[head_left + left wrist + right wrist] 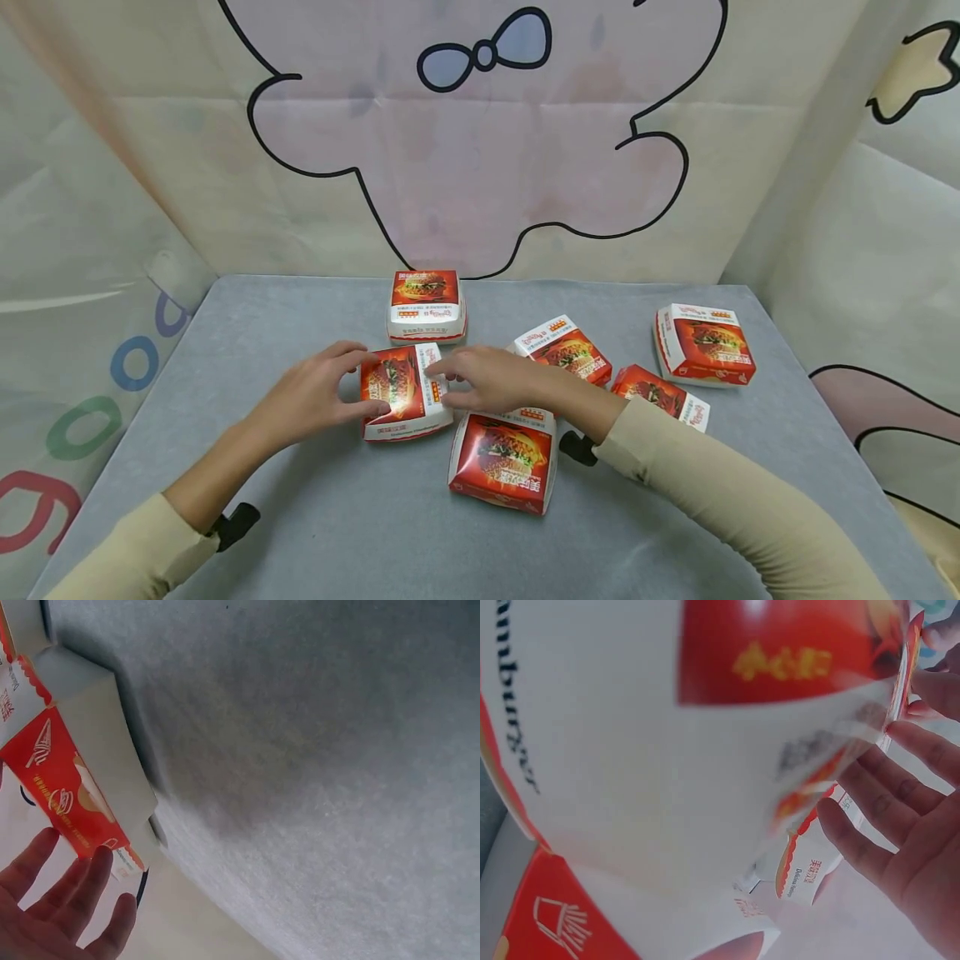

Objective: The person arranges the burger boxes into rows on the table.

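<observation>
A red and white burger box (397, 392) with a burger picture on its lid sits on the table between the two hands. My left hand (322, 387) is at its left side, fingers spread toward the lid's edge and thumb near the front corner. In the left wrist view, those fingertips lie right at the red panel (67, 784) of the box. My right hand (480, 375) reaches in from the other side, its fingertips at the white strip of the lid. The right wrist view shows its fingers (874, 787) loosely extended beside the lid's edge.
Another burger box (426, 307) stands behind, close to the middle one. In front of the right forearm lies a box (501, 460); two more, a tilted box (566, 350) and a partly covered box (660, 396), lie beyond it. One box (705, 343) sits at the far right.
</observation>
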Action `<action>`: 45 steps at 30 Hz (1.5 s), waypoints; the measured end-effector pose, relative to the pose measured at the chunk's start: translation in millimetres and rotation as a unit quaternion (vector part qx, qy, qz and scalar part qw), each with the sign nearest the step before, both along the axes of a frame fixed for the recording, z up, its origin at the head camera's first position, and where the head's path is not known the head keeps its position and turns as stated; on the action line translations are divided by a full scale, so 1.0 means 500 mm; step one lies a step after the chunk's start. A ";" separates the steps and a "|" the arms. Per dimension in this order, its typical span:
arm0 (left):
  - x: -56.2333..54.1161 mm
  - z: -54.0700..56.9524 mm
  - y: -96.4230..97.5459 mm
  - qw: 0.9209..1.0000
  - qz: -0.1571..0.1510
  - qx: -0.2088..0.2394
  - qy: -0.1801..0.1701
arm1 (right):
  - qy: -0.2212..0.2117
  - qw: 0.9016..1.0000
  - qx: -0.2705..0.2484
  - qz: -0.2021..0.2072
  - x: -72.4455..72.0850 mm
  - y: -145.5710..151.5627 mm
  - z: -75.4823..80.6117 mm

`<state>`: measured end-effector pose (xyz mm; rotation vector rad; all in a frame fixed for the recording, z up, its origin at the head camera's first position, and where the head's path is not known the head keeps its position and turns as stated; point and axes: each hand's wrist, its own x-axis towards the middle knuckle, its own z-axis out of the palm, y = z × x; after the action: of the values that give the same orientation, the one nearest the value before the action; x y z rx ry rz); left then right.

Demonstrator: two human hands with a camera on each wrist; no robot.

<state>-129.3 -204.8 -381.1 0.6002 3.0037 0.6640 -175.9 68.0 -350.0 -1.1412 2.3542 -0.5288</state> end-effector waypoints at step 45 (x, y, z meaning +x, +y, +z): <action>-0.022 0.021 -0.004 0.999 -0.032 0.010 -0.039 | 0.056 0.997 0.055 -0.001 -0.015 -0.018 0.004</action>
<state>-140.3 -206.7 -370.7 0.6533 2.8954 0.6966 -183.5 58.9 -348.0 -1.1455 2.4473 -0.3384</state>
